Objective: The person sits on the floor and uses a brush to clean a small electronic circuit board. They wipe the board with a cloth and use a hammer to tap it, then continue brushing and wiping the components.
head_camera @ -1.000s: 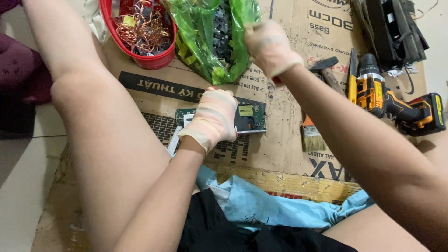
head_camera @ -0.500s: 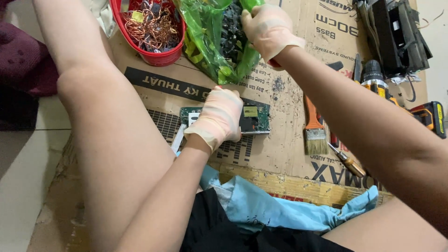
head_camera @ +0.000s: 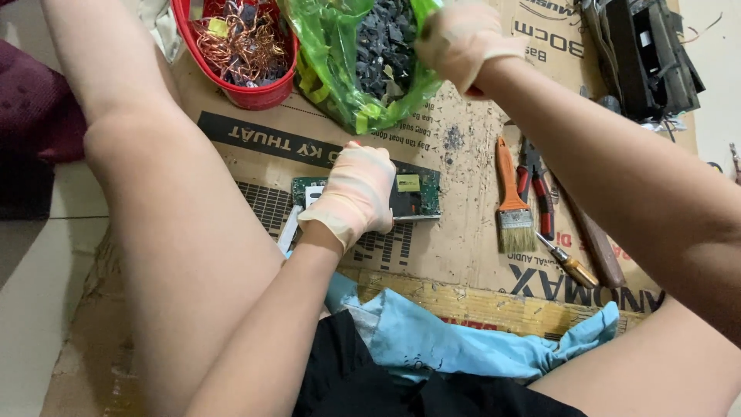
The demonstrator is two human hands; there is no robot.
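Flattened cardboard (head_camera: 463,193) covers a pale tiled floor and serves as the work surface, with the person's bare legs on either side of it. Left hand (head_camera: 356,193), in a thin cream glove, lies palm down with fingers curled over a green circuit board (head_camera: 413,193), pressing it flat at the centre of the cardboard; the board's right end shows beyond the fingers. Right hand (head_camera: 461,40), also gloved, is closed at the mouth of a green plastic bag (head_camera: 347,69) at the top of the view; whether it grips the bag's edge or a piece from it cannot be told. The bag holds small dark parts (head_camera: 384,46). Just left of the bag stands a red bowl (head_camera: 255,96) of tangled copper wire. Right of the board lie an orange-handled brush (head_camera: 511,197), red-handled pliers (head_camera: 539,193) and a wooden-handled screwdriver (head_camera: 570,262), close together. A black box (head_camera: 641,54) sits at upper right. Blue cloth (head_camera: 463,340) lies across the lap.
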